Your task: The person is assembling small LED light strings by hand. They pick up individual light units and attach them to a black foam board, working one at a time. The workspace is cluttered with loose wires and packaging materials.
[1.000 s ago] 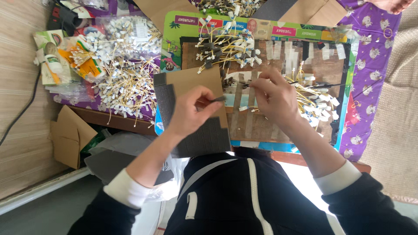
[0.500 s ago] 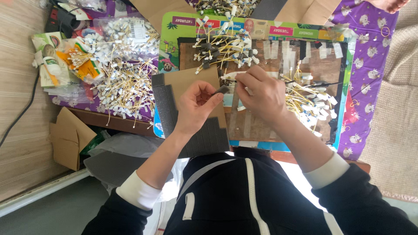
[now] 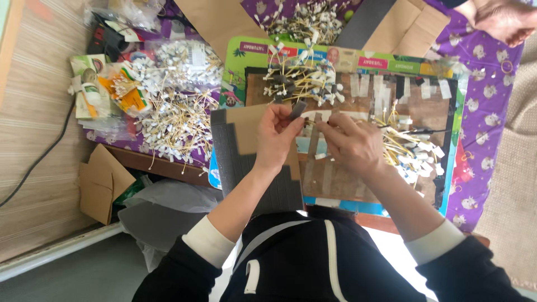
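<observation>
My left hand [image 3: 278, 137] pinches a small dark grey strip [image 3: 297, 109] between thumb and fingers, above a grey and brown cardboard sheet [image 3: 246, 140]. My right hand [image 3: 353, 146] is closed on a thin yellowish wire piece [image 3: 323, 124] that runs toward the strip. Both hands hover over a brown work board [image 3: 425, 109] with tape strips stuck on it. A pile of small wired parts with white tags [image 3: 299, 78] lies just beyond the hands, and another pile [image 3: 411, 154] sits to the right of my right hand.
A large heap of the same white-tagged wires [image 3: 176, 120] lies on the left, beside packets and a bottle [image 3: 92, 89]. Purple patterned cloth [image 3: 484, 100] covers the table. Another person's hand [image 3: 506, 19] shows at the top right. Cardboard scraps [image 3: 100, 182] and a plastic bag [image 3: 168, 210] lie below.
My two hands have drawn together and moved up the board. The left hand now holds the dark strip higher, with the right hand's wire meeting it.
</observation>
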